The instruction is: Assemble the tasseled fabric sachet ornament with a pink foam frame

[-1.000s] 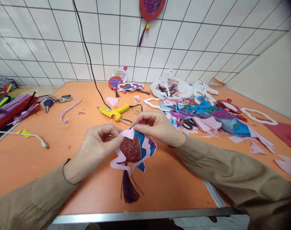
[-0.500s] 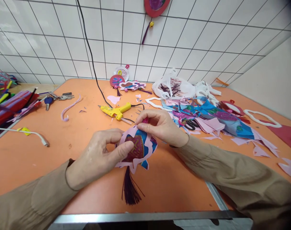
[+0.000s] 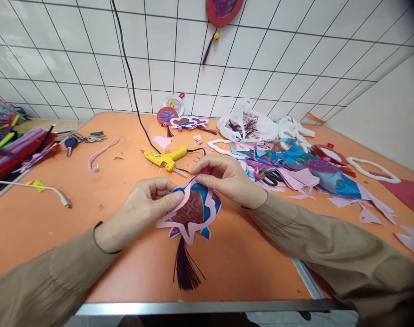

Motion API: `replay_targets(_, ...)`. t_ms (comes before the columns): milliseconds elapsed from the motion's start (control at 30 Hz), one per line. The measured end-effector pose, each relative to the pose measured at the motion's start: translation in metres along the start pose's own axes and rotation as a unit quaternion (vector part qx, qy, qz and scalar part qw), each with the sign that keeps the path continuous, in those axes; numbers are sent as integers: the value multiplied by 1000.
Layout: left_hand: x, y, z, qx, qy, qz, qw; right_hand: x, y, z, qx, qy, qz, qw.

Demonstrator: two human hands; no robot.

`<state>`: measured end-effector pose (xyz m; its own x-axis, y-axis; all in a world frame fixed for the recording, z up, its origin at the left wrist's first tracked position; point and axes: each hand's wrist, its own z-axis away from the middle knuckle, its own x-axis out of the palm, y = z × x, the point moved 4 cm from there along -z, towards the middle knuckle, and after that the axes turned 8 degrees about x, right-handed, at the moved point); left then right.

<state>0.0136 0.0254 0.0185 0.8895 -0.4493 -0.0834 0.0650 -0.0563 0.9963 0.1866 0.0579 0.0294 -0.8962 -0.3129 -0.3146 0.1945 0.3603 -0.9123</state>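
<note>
Both hands hold a small ornament [image 3: 196, 211] just above the orange table [image 3: 73, 218]. It has a pink scalloped foam frame over blue and magenta patterned cloth, and a dark purple tassel [image 3: 184, 268] hangs from its bottom onto the table. My left hand [image 3: 143, 206] pinches the frame's upper left edge between thumb and fingers. My right hand [image 3: 223, 177] pinches the top of the ornament, fingers pressed together around a small pink piece.
A yellow glue gun [image 3: 164, 159] with a black cord lies just behind the hands. Cloth and pink foam scraps with scissors [image 3: 270, 177] spread to the right, near a white plastic bag [image 3: 244, 125]. Keys [image 3: 80, 138], a white cable [image 3: 39, 188] and pipe cleaners [image 3: 12, 152] lie left.
My left thumb slid from the ornament's face up to its upper left edge, lifting the pink frame there. The right hand stayed pinched on the top.
</note>
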Motion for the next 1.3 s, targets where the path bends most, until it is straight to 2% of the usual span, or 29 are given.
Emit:
replay_targets(100,4,-4,0,-35,-7,0,999,0,1,0,-8,-9,-6,1000)
replay_targets(267,6,-8,0,-20,8,-33,999,1,-1,2,-20,-42,20,999)
replay_targets(433,3,-1,2,35,41,-94,994,4,-20,6,-162,-49,127,977)
replay_targets(533,2,3,2,34,41,-109,993,6,-26,9,-199,-47,156,966)
replay_targets(733,-2,5,1,17,42,-74,996,5,-29,11,-205,-56,145,966)
replay_targets(1067,-3,-7,1,-18,14,73,997,1,-28,10,-196,-98,106,970)
replay_targets(1200,-2,-8,0,-20,6,100,995,8,-27,11,-207,-89,160,961)
replay_targets(1300,-1,-8,0,-29,-1,102,994,8,-26,10,-195,-69,154,966)
